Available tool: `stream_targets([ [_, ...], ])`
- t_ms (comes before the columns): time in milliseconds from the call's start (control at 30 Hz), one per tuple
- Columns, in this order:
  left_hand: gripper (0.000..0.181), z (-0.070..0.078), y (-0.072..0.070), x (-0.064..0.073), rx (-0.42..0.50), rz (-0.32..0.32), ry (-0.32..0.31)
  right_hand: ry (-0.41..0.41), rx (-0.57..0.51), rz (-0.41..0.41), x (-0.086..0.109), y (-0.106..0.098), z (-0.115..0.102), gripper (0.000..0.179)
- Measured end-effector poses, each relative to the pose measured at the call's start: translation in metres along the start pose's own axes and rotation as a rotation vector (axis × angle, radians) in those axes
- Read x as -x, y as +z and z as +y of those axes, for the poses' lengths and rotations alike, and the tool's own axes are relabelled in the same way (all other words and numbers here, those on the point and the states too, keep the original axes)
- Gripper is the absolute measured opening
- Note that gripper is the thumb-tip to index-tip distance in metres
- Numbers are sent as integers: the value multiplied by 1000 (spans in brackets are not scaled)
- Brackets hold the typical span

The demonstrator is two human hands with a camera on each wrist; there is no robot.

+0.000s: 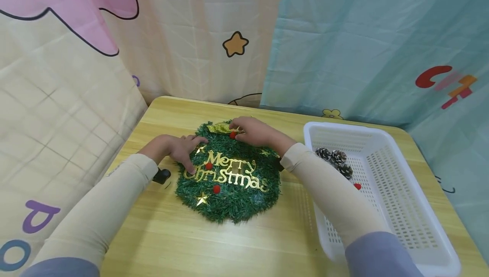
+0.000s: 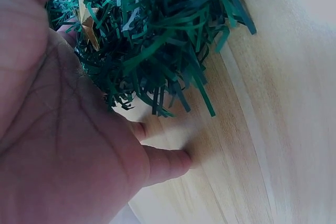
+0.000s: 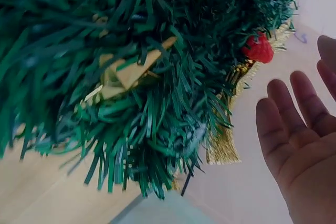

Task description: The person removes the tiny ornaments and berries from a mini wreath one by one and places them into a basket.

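Note:
A green tinsel wreath (image 1: 233, 202) lies on the table, with gold "Merry Christmas" lettering (image 1: 229, 175) across its middle. My left hand (image 1: 182, 149) rests at the wreath's left edge, thumb and fingers spread, beside a gold star. In the left wrist view some of its fingers (image 2: 170, 165) reach down to the tabletop. At the top of the wreath my right hand (image 1: 254, 131) is over a gold ribbon bow (image 1: 220, 128) and a red ball (image 3: 258, 49). Its fingers (image 3: 283, 111) look loosely extended in the right wrist view, apart from the wreath; the thumb is hidden there.
To the right stands a white plastic basket (image 1: 431, 209) holding several pinecones (image 1: 338, 156) and a red piece (image 1: 357, 186). More red balls (image 1: 217, 189) and gold stars (image 1: 202, 199) decorate the wreath. Printed curtains (image 1: 191, 35) hang behind the wooden table (image 1: 160, 234).

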State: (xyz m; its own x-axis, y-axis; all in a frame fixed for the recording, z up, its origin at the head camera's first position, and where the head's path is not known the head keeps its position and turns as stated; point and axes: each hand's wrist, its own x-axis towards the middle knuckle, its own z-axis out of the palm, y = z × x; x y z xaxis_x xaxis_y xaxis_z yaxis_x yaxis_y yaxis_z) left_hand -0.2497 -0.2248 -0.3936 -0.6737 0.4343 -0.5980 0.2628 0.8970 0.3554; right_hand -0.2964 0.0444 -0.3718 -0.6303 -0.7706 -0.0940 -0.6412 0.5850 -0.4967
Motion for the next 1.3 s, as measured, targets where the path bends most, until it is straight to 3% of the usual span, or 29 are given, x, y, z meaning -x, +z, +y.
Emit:
stream_targets([
  [333,112,2,0,0,2,1,3,57,47,44,-13,11,8,36],
  [533,112,0,0,-1,10,4,0,84,6,47,-17,15,15,36],
  [767,113,-1,2,-2,9,9,7,78,-9,30,-20,19,20,31],
  [1100,113,-2,1,-2,7,9,8,68,71,1,-22,20,19,31],
  [1300,112,-1,1,-2,15,6,-3,74,47,0,-23,17,20,28],
])
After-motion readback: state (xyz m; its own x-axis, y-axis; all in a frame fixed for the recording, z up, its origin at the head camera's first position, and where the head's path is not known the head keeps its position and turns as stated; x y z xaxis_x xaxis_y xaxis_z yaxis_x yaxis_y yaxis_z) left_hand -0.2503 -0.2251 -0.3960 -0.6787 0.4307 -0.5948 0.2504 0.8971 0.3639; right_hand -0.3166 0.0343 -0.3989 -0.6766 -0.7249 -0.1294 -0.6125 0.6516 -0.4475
